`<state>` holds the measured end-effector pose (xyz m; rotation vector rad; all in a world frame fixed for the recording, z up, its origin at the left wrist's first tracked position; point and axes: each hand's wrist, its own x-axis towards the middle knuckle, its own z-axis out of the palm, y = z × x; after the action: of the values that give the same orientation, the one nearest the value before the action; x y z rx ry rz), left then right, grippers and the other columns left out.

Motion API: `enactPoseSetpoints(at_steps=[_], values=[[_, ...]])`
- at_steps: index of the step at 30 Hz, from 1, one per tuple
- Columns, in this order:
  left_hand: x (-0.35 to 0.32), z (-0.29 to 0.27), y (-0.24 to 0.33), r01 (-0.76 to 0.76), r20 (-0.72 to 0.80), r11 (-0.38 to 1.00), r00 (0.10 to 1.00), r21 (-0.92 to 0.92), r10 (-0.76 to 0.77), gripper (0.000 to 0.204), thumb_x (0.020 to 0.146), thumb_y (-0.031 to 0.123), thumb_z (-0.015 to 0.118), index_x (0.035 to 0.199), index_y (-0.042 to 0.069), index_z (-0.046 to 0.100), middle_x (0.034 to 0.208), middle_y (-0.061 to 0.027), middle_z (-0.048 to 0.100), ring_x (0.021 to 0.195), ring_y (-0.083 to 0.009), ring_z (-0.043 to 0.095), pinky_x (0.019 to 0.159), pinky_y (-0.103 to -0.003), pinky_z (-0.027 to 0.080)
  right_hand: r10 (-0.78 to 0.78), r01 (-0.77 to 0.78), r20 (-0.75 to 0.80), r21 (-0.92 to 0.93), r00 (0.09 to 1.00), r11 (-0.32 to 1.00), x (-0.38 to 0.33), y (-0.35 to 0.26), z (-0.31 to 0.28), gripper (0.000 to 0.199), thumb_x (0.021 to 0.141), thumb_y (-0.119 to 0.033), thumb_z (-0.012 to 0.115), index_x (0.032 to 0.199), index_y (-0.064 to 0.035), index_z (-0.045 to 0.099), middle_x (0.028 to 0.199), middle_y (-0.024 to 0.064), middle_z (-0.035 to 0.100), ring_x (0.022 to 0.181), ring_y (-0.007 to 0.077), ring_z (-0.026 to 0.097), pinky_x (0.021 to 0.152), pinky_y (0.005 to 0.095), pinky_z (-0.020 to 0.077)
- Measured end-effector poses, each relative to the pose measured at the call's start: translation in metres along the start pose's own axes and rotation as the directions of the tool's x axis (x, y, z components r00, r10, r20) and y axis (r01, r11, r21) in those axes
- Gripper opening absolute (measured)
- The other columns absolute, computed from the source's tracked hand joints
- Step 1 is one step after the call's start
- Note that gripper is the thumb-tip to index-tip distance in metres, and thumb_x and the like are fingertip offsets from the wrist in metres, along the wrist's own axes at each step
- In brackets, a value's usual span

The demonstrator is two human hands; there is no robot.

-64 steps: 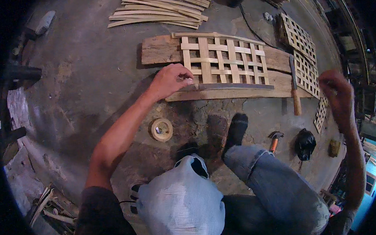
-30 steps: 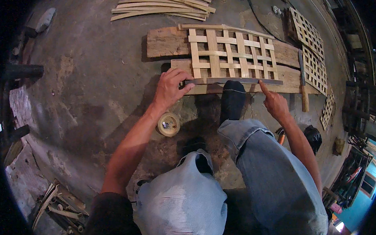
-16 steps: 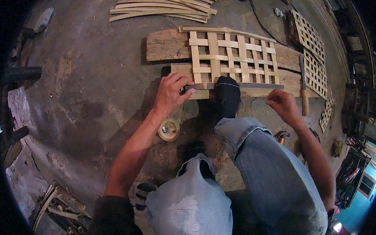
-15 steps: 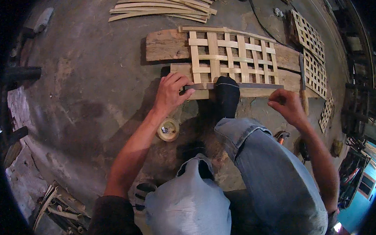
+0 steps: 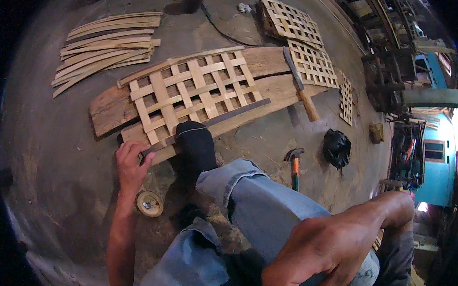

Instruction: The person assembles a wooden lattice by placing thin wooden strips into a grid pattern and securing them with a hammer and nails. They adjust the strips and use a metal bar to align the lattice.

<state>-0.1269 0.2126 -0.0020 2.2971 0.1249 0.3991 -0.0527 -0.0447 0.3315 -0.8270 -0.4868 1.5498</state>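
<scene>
My left hand [image 5: 134,164] pinches the near left end of a dark flat bamboo strip [image 5: 238,111], which runs along the near edge of a woven bamboo lattice [image 5: 196,88]. A foot in a black sock [image 5: 195,144] presses on that strip and the lattice's edge. Two rough wooden boards [image 5: 107,111] lie beneath the lattice. My right hand [image 5: 313,251] is raised close to the camera over my jeans, apart from the work; its fingers run out at the lower edge, so its grip is hidden.
A large wooden-handled knife [image 5: 303,92] rests across the boards' right end. Beyond it lie finished lattice panels [image 5: 312,62]. Loose bamboo strips [image 5: 109,44] are spread at far left. A hammer [image 5: 295,166], a black plastic bag [image 5: 336,148] and a small round dish [image 5: 150,203] are on the floor.
The view has swung to the right. My right hand has left the strip's right end area and come back toward my body. My left hand still holds the strip's left end.
</scene>
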Motion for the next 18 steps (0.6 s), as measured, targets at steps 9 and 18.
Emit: enactPoseSetpoints(at_steps=[9, 18], values=[[0.002, -0.002, 0.008, 0.005, 0.004, 1.000, 1.000, -0.008, -0.005, 0.023, 0.071, 0.014, 0.078, 0.090, 0.008, 0.066, 0.095, -0.0072, 0.063, 0.093, -0.0286, 0.058, 0.082, -0.039, 0.043, -0.258, -0.703, -0.788, -0.616, 0.559, 0.357, -0.120, -0.035, -0.225, 0.034, 0.084, -0.015, 0.071, 0.113, 0.0009, 0.060, 0.098, 0.0104, 0.068, 0.094, 0.0174, 0.065, 0.085, 0.0327, 0.0531], [-0.006, -0.021, -0.008, -0.003, -0.017, 0.989, 1.000, 0.145, 0.006, 0.025, 0.072, 0.025, 0.079, 0.091, 0.011, 0.070, 0.094, -0.0069, 0.065, 0.095, -0.0269, 0.060, 0.086, -0.040, 0.045, -0.310, -0.936, -0.941, 0.019, -0.135, 0.351, -0.241, 0.294, -0.261, 0.038, 0.086, -0.038, 0.062, 0.096, -0.0015, 0.064, 0.099, 0.0267, 0.065, 0.095, 0.0429, 0.062, 0.081, 0.0508, 0.0473]])
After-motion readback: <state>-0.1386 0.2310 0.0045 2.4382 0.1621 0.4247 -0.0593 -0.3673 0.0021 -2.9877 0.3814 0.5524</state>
